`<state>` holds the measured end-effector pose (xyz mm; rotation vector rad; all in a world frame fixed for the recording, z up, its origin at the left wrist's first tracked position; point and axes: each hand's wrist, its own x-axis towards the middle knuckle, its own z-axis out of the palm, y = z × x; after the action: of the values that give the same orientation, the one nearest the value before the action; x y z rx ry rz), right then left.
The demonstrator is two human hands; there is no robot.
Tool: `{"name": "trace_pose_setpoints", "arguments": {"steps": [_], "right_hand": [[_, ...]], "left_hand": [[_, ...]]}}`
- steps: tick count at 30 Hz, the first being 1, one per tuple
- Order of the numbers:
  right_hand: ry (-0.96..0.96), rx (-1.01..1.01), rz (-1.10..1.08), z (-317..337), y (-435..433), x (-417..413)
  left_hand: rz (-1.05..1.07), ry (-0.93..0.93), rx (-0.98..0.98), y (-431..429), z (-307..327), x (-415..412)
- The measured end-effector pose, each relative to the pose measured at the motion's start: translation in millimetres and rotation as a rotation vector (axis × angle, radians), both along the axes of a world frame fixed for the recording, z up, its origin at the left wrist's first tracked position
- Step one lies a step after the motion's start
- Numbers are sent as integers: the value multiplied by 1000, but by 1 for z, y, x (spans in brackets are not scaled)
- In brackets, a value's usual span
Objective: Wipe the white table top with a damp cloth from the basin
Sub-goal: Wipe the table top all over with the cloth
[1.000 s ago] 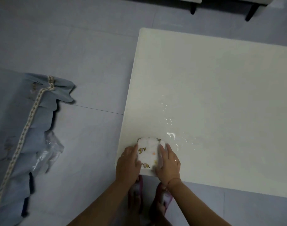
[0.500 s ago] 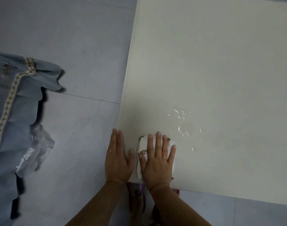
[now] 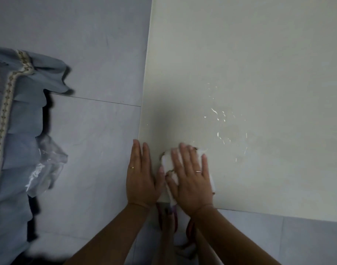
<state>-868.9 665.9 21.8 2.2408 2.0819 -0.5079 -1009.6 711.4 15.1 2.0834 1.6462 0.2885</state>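
The white table top [image 3: 250, 73] fills the right and upper part of the view. A white cloth [image 3: 166, 161] with small printed figures lies at the table's near left corner. My right hand [image 3: 190, 176] lies flat on top of the cloth with fingers straight and spread, covering most of it. My left hand [image 3: 140, 178] rests flat beside it at the table's left edge, fingers straight, its thumb next to the cloth. Water droplets [image 3: 223, 129] glisten on the table just beyond the cloth.
Grey floor tiles [image 3: 87, 140] lie left of and below the table. A blue ruffled fabric with a patterned trim [image 3: 12, 121] hangs at the far left, with a clear plastic bag [image 3: 45, 165] by it. Feet in slippers [image 3: 169, 213] show under the table's near edge.
Both hands went from gripping the cloth's sides to lying flat: right hand on the cloth, left hand on the table edge. The view has come closer to the table.
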Motion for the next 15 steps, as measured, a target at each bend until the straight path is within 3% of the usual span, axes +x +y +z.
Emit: {"name": "trace_pose_setpoints", "arguments": {"steps": [5, 7, 13, 15], "right_hand": [[-55, 9, -412, 2, 16, 7], [-69, 11, -441, 2, 37, -18], [-34, 22, 307, 0, 61, -18], [-48, 65, 313, 1, 69, 8]], "left_hand": [[19, -21, 10, 0, -4, 0], [33, -49, 11, 0, -6, 0], [59, -110, 9, -1, -4, 0], [34, -90, 26, -1, -3, 1]]}}
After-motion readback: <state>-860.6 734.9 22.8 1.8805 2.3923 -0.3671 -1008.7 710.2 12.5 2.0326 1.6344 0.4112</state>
